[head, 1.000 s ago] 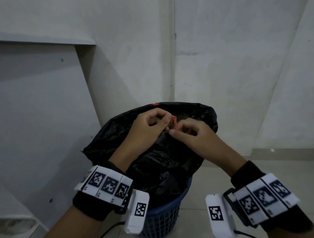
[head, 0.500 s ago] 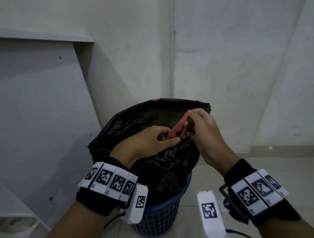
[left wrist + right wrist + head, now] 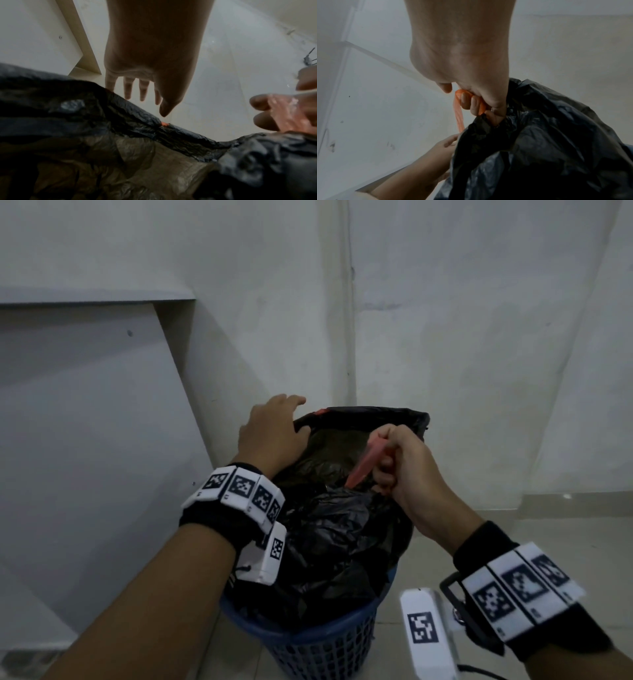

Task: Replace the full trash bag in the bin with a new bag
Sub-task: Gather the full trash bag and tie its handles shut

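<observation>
Gripped in the right hand (image 3: 407,470), an orange drawstring (image 3: 363,465) rises from a black trash bag (image 3: 342,529).

Curled fingers (image 3: 467,100) of that hand close round the drawstring at the bag's far right edge, and the strip runs down to the bag's hem. The left hand (image 3: 270,433) reaches over the bag's far left rim with its fingers (image 3: 127,88) straight and spread, holding nothing; whether it touches the plastic I cannot tell. Crumpled and bulging, the bag sits in a blue mesh bin (image 3: 322,648) on a tiled floor (image 3: 565,529), near a white wall (image 3: 462,320).
</observation>
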### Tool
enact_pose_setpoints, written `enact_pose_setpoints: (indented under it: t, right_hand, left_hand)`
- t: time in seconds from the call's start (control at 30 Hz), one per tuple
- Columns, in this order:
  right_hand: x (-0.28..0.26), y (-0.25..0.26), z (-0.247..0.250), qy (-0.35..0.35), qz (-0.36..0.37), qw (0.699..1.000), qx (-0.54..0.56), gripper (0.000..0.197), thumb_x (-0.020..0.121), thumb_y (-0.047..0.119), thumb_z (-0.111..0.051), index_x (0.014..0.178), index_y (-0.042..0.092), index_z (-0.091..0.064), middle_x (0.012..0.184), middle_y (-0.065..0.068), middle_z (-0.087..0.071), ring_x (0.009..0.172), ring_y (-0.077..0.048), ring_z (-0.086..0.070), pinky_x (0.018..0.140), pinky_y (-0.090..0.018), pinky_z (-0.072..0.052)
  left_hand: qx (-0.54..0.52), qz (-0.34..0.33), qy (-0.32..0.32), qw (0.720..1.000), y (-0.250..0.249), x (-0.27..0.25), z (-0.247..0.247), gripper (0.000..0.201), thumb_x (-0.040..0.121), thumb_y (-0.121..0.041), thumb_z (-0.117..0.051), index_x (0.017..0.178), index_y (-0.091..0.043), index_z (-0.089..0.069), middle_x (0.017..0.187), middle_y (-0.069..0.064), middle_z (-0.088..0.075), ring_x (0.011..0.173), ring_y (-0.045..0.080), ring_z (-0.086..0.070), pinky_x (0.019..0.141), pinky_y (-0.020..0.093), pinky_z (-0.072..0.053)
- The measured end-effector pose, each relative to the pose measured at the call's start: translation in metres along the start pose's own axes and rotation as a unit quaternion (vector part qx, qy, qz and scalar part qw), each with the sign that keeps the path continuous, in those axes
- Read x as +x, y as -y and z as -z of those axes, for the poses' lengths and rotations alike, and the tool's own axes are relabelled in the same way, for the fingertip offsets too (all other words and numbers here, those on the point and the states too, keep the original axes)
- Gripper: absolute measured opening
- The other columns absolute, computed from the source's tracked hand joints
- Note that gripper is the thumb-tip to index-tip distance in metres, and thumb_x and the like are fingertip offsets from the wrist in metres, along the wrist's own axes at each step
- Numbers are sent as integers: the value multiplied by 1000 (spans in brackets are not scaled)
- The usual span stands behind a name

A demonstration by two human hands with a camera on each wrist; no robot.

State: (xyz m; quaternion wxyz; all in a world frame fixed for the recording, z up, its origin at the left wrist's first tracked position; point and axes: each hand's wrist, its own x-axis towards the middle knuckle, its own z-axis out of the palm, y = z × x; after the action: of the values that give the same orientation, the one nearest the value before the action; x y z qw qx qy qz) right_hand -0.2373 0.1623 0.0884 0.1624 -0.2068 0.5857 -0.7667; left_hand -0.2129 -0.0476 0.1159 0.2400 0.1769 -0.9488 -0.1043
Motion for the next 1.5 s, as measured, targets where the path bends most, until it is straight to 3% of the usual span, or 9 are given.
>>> enact_pose_setpoints:
  t: [0.13, 0.27, 0.4, 0.6, 0.8, 1.07, 1.2, 1.3, 1.5]
  right_hand:
    - [-3, 5, 1, -3, 11, 996, -89, 28, 97, 32, -42, 74, 21, -53, 51, 12, -38, 43, -7, -34, 52, -28, -31]
    - [-4, 2, 9, 2, 58, 984, -166, 14, 99, 24, -53, 87, 20, -56, 55, 12, -51, 46, -5, -41, 51, -24, -38]
    - [1, -5, 17, -28, 129, 961, -245, 19, 94, 11, -59, 108, 23, -57, 69, -18, -59, 51, -11, -48, 48, -20, -41]
    - [3, -14, 21, -36, 266, 883, -385, 28, 91, 23, -69, 117, 30, -62, 58, 6, -53, 53, -8, -50, 55, -18, -40]
    - [7, -18, 23, -45, 299, 812, -499, 5, 88, 22, -72, 92, 24, -71, 81, 13, -47, 73, -3, -46, 68, -24, -39]
    - [4, -3, 23, -44, 310, 844, -436, 6, 90, 27, -71, 86, 23, -72, 84, 10, -69, 80, -6, -63, 74, -30, -54]
    - [2, 0, 17, -31, 311, 849, -425, 5, 92, 26, -68, 89, 22, -69, 85, 10, -70, 81, -6, -65, 72, -28, -55]
    - [0, 3, 13, -36, 297, 865, -402, 5, 93, 23, -67, 88, 21, -68, 82, 12, -68, 79, -5, -65, 70, -24, -52]
    - [4, 14, 18, -83, 242, 899, -354, 11, 93, 17, -65, 84, 23, -65, 84, 13, -66, 68, 6, -61, 59, -5, -42]
  left_hand:
    - [21, 52, 56, 997, 7, -1, -14, 65, 89, -47, -59, 146, -43, -30, 146, 6, -47, 127, 35, -50, 102, 58, -44]
    - [-80, 27, 2, 996, 7, -12, -14, 37, 93, -34, -64, 130, -31, -57, 110, 4, -70, 102, 26, -65, 91, 36, -52]
    - [-148, -4, 16, 989, 1, -35, -3, 16, 94, -30, -64, 108, -33, -73, 102, -4, -72, 92, 12, -64, 80, 22, -47]
    - [-178, -92, 121, 972, -10, -67, 7, 14, 94, -31, -66, 95, -44, -71, 93, -21, -71, 80, -4, -66, 71, 10, -43]
    - [-186, -107, 121, 969, -14, -71, 18, 14, 94, -28, -67, 96, -40, -74, 91, -18, -72, 78, 0, -67, 69, 7, -43]
    - [-161, -92, 108, 977, -12, -68, 25, 20, 97, -29, -62, 113, -40, -66, 86, -11, -70, 79, 2, -63, 70, 18, -43]
    - [-170, -127, 75, 974, -22, -71, 29, 26, 93, -33, -65, 118, -39, -63, 102, -17, -70, 93, 1, -64, 83, 20, -50]
    - [-206, -160, 23, 965, -35, -74, 26, 24, 88, -39, -71, 112, -37, -69, 99, -20, -72, 91, -3, -66, 81, 16, -52]
    - [-123, -150, 22, 981, -30, -69, 8, 15, 89, -32, -72, 103, -29, -76, 87, -10, -75, 78, 7, -67, 81, 34, -55]
